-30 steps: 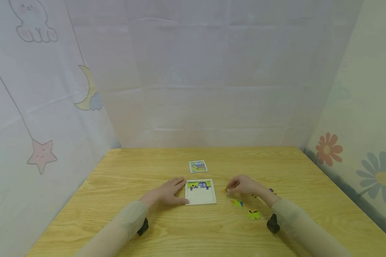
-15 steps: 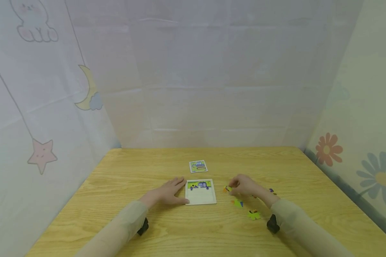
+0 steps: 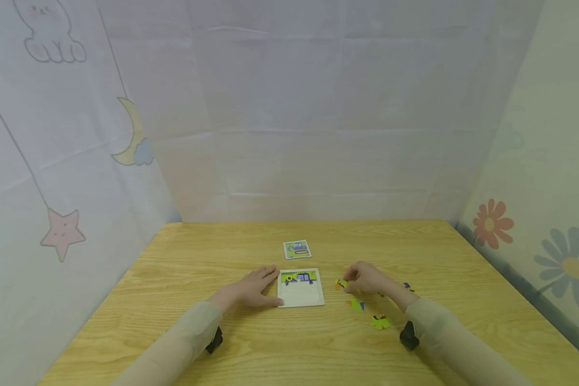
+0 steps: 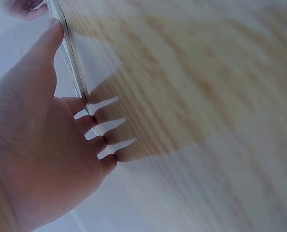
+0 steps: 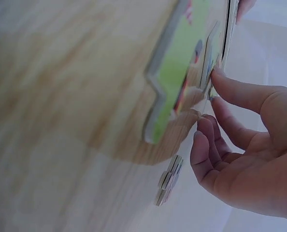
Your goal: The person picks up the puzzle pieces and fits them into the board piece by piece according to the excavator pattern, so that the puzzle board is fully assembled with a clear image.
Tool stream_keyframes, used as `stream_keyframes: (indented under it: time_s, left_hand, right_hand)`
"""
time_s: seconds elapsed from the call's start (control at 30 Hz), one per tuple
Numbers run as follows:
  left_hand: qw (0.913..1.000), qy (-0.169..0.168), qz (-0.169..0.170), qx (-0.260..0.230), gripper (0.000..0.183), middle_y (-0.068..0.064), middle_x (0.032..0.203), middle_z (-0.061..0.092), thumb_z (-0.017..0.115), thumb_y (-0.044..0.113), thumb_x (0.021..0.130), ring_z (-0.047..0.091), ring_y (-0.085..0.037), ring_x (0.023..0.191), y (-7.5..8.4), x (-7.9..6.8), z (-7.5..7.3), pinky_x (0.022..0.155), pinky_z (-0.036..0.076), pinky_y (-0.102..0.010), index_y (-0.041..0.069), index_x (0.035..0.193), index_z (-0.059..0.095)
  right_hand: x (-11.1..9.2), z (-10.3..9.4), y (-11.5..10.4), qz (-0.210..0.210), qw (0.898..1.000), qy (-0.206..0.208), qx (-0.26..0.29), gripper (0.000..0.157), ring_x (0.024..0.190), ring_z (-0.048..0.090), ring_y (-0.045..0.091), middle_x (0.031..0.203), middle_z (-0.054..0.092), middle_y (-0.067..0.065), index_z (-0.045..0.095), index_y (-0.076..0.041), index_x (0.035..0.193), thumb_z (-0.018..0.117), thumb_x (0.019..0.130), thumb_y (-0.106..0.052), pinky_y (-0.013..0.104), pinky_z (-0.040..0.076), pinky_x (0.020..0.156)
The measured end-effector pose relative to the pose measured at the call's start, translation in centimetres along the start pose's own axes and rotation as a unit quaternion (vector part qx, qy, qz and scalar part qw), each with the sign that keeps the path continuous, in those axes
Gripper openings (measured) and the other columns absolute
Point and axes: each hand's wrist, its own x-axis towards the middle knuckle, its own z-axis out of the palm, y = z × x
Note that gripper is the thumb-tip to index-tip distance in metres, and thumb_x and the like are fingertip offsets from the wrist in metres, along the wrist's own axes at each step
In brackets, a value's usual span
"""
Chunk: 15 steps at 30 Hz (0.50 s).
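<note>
My left hand (image 3: 258, 288) lies with fairly straight fingers along the left side of a white puzzle tray (image 3: 299, 297). Its thumb touches the near left corner; the fingertips reach the far left one. A strip of fitted pieces (image 3: 299, 277) fills the tray's far part, printed with a blue and yellow vehicle. To the right of the tray, my right hand (image 3: 366, 279) pinches a green and orange puzzle piece (image 3: 340, 284) between thumb and forefinger, low over the table. In the right wrist view the right hand (image 5: 254, 140) partly hides that piece.
A square picture card (image 3: 297, 250) lies beyond the tray. Loose puzzle pieces rest near the right forearm: a green one with blue (image 3: 356, 305), a green one with brown (image 3: 380, 321) and a dark one (image 3: 408, 287). Another piece is partly hidden under the right wrist.
My right hand has shifted slightly to the right, and more of the pinched piece's printed face shows. The left hand and the tray have stayed in place.
</note>
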Motion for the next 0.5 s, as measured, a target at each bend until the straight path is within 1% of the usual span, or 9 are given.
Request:
stream_keyframes:
  time_s: [0.1, 0.27, 0.37, 0.5]
  left_hand:
    - [1.0, 0.001, 0.002, 0.003, 0.087, -0.013, 0.157, 0.014, 0.051, 0.061, 0.088, 0.011, -0.037, 0.144, -0.04, 0.0, 0.0, 0.116, 0.015, -0.052, 0.01, 0.151, 0.018]
    - [1.0, 0.0, 0.0, 0.001, 0.087, -0.012, 0.157, 0.014, 0.051, 0.06, 0.088, 0.01, -0.037, 0.144, 0.04, -0.11, -0.09, 0.116, 0.015, -0.052, 0.01, 0.151, 0.018]
    - [1.0, 0.0, -0.001, 0.003, 0.086, -0.012, 0.157, 0.014, 0.051, 0.06, 0.088, 0.011, -0.036, 0.144, 0.12, -0.14, -0.12, 0.116, 0.015, -0.052, 0.01, 0.151, 0.019]
    - [1.0, -0.001, -0.001, 0.006, 0.086, -0.012, 0.157, 0.014, 0.051, 0.059, 0.088, 0.011, -0.036, 0.144, 0.21, -0.2, -0.15, 0.116, 0.015, -0.052, 0.01, 0.151, 0.019]
  right_hand:
    - [0.08, 0.05, 0.01, 0.003, 1.0, 0.002, 0.003, 0.026, 0.09, 0.057, 0.02, 0.094, 0.06, 0.005, 0.062, -0.004, 0.098, 0.076, 0.078, -0.013, 0.036, 0.051, 0.079]
    - [0.13, -0.04, 0.06, -0.007, 1.0, -0.001, 0.011, 0.025, 0.076, 0.052, 0.014, 0.085, 0.057, 0.004, 0.058, -0.004, 0.096, 0.075, 0.079, -0.012, 0.027, 0.047, 0.065]
    - [0.06, -0.16, 0.17, -0.021, 0.999, -0.009, 0.023, 0.021, 0.07, 0.051, 0.014, 0.082, 0.057, 0.005, 0.058, -0.001, 0.096, 0.071, 0.082, -0.009, 0.026, 0.045, 0.058]
    - [0.04, -0.28, 0.43, -0.015, 0.998, -0.018, 0.061, 0.015, 0.07, 0.054, 0.016, 0.085, 0.059, 0.008, 0.058, 0.0, 0.099, 0.064, 0.087, -0.005, 0.028, 0.048, 0.058]
